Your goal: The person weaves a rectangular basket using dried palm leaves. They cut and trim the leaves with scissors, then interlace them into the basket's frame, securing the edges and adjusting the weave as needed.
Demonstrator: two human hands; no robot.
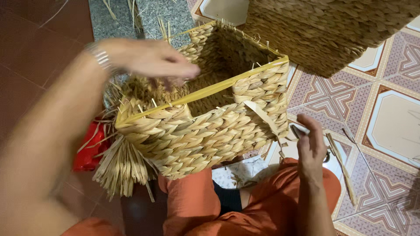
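Note:
A rectangular woven straw basket (205, 135) with a yellow frame rim (218, 86) rests tilted on my lap, its opening facing up and away. My left hand (151, 57), blurred and with a metal bracelet on the wrist, reaches over the basket's left side. Its fingertips are at the inner wall; what it grips is unclear. My right hand (311, 146) is just right of the basket, closed around what look like small scissors (300, 130). A loose flat strand (262, 116) sticks out of the basket's front corner toward that hand.
A second, larger woven basket (332, 30) stands at the top right on the patterned tile floor (393, 118). Uncut straw ends (120, 168) fan out below the basket's left corner, over a red object (87, 150). A long straw strip (342, 170) lies by my right knee.

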